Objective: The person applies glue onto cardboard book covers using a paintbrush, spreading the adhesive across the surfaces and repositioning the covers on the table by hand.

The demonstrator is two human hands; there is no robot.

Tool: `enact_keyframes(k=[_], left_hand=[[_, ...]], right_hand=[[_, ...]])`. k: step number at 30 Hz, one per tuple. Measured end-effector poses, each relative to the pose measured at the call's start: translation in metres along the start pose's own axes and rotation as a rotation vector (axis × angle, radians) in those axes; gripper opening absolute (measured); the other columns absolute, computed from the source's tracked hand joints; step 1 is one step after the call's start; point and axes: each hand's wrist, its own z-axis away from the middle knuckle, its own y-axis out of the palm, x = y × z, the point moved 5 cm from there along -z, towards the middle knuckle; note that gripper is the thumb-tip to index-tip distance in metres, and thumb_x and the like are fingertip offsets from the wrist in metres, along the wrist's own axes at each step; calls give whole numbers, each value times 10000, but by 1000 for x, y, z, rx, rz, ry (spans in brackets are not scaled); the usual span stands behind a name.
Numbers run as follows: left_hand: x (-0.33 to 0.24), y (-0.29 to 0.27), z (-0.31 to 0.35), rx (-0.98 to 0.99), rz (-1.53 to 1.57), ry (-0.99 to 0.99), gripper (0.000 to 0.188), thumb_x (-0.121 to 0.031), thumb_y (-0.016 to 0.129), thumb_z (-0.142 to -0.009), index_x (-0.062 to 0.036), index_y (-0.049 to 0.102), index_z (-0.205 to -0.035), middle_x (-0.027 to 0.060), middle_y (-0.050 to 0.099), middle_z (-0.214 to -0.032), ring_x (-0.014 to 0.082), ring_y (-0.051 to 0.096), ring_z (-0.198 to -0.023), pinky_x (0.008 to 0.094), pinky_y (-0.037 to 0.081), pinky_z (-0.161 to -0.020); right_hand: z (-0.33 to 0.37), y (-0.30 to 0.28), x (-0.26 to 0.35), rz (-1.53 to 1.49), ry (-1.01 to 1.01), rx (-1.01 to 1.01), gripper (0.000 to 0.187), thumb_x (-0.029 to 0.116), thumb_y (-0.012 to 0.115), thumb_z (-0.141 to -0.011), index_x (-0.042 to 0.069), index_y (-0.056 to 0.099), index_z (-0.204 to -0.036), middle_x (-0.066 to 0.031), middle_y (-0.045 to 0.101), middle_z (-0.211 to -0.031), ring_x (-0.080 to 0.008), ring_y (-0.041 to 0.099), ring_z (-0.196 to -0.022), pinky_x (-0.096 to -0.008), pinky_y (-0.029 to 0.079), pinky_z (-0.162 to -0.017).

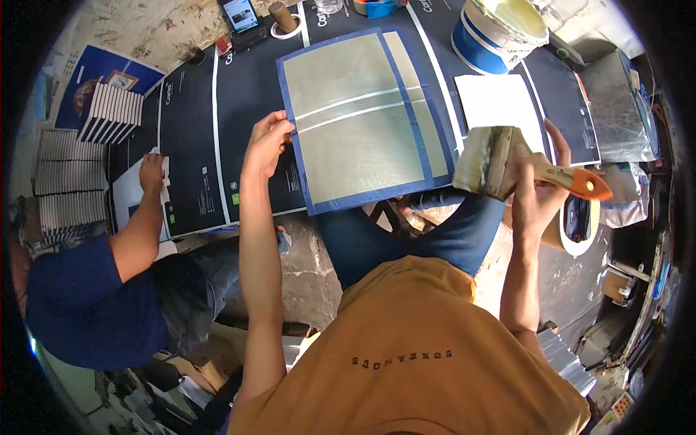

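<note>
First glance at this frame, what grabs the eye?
The wide paintbrush with an orange handle, held up in the right hand at right of centre. Next, the pale panel edged in blue tape lying on the dark sheets at top centre, its left edge pinched by the left hand. Behind the brush, a blue-and-white paint bucket stands at the top; a co-worker in blue crouches at left.

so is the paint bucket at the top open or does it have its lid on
Open. The blue and white bucket has no lid on it, and pale cream paint shows inside its rim. It stands upright, past the wide brush in the right hand.
</note>
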Motion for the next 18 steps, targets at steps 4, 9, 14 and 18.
enact_keyframes(k=[4, 9, 14, 18], left_hand=[[2, -3, 6, -31, 85, -40, 165, -133, 639, -842, -110, 635, -1005, -88, 550, -790, 15, 459, -632, 195, 341, -557], [-5, 12, -1, -13, 52, -39, 159, -109, 643, -849, -107, 628, -1007, -90, 539, -771, 1, 439, -603, 176, 329, -540], [-4, 5, 1, 10, 76, -17, 178, -86, 644, -843, -95, 630, -1020, -81, 550, -768, 9, 449, -609, 186, 327, -537], [-2, 5, 1, 46, 152, -27, 188, -84, 646, -846, -101, 637, -1033, -87, 553, -772, 12, 459, -616, 202, 330, -552]], right_hand=[[9, 59, 29, -185, 22, 72, 505, 21, 644, -892, -1, 500, -1375, 28, 575, -705, -32, 521, -667, -174, 390, -621], [21, 92, 13, -96, 2, 251, 506, 108, 687, -861, 10, 536, -1334, -16, 619, -718, -90, 576, -679, -248, 468, -634], [19, 16, -29, 81, 89, 185, 548, 37, 596, -834, 27, 529, -1378, 12, 570, -667, -59, 544, -668, -227, 445, -665], [-5, -24, -7, 76, 1, -52, 491, 47, 620, -907, -44, 488, -1371, 42, 528, -630, -9, 454, -606, -163, 335, -590]])
